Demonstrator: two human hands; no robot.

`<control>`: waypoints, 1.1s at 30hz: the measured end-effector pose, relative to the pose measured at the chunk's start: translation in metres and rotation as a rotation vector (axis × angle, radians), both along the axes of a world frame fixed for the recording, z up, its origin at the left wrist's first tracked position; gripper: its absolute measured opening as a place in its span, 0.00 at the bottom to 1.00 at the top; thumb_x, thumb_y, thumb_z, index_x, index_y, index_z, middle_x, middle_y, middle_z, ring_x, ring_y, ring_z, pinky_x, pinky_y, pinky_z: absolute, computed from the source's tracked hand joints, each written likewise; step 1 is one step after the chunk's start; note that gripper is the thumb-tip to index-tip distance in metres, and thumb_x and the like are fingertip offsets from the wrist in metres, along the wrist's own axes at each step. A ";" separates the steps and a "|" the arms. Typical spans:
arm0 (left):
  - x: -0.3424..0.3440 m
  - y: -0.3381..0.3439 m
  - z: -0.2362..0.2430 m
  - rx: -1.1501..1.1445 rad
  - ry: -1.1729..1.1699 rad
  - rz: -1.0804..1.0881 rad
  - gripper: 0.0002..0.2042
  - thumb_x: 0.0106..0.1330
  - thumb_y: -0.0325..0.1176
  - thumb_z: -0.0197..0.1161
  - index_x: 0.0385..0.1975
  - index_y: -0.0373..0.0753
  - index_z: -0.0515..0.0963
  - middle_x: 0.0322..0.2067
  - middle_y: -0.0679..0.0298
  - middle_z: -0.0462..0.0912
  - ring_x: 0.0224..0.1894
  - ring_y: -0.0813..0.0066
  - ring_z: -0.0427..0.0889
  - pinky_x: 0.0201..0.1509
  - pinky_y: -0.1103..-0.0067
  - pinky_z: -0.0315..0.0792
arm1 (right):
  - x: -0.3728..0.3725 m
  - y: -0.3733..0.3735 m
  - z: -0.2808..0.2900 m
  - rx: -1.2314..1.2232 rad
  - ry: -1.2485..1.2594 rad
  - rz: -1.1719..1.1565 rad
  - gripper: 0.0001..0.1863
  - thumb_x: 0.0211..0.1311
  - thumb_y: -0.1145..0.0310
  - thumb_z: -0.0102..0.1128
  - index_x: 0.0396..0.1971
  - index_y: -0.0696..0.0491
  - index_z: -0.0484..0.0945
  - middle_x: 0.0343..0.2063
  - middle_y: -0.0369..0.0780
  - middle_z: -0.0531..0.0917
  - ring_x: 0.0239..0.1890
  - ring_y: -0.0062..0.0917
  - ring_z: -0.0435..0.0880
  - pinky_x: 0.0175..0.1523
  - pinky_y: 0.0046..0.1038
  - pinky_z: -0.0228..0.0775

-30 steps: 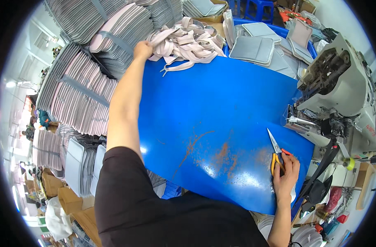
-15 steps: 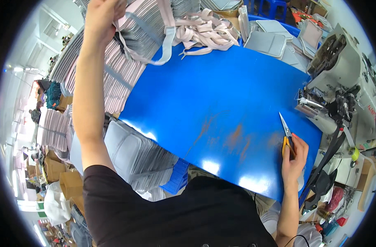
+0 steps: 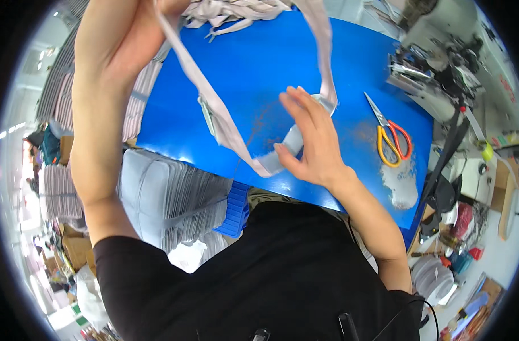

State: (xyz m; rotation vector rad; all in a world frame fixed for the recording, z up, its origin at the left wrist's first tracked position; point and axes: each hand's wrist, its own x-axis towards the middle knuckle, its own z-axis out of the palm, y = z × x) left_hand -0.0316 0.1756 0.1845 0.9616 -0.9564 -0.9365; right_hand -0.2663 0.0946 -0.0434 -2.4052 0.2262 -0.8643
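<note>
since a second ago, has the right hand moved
Yes: left across the blue tabletop, farther from the sewing machine; the right hand has let go of the scissors and is now by the pale pink fabric strip.

Our left arm (image 3: pixel 100 153) stretches far forward, its wrist bent inward, and our left hand (image 3: pixel 139 44) meets the upper edge of view, which cuts off most of its grip. Our right forearm (image 3: pixel 376 219) angles inward from the lower right; our right hand (image 3: pixel 315 139) shows its back, fingers (image 3: pixel 302 109) extended and slightly bent, thumb (image 3: pixel 289 162) held apart.
</note>
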 end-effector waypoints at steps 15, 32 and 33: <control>-0.058 0.032 -0.239 0.362 -1.313 -0.043 0.22 0.64 0.45 0.69 0.52 0.37 0.81 0.50 0.48 0.84 0.52 0.46 0.83 0.54 0.58 0.78 | 0.014 -0.026 -0.030 0.254 0.482 -0.394 0.19 0.70 0.52 0.62 0.45 0.53 0.85 0.32 0.41 0.88 0.39 0.37 0.87 0.45 0.38 0.75; 0.295 0.246 0.049 1.115 -1.988 1.629 0.25 0.67 0.45 0.65 0.63 0.45 0.76 0.55 0.52 0.83 0.57 0.53 0.83 0.61 0.59 0.76 | -0.047 -0.042 -0.013 1.260 0.233 -0.005 0.29 0.76 0.61 0.50 0.75 0.46 0.66 0.54 0.38 0.82 0.33 0.13 0.69 0.36 0.18 0.62; 0.296 0.268 0.060 1.238 -1.898 1.545 0.23 0.67 0.44 0.64 0.60 0.45 0.78 0.54 0.52 0.84 0.57 0.52 0.83 0.60 0.59 0.77 | -0.055 -0.044 -0.014 1.157 0.264 -0.017 0.31 0.73 0.63 0.50 0.75 0.45 0.66 0.55 0.38 0.82 0.33 0.14 0.68 0.37 0.17 0.61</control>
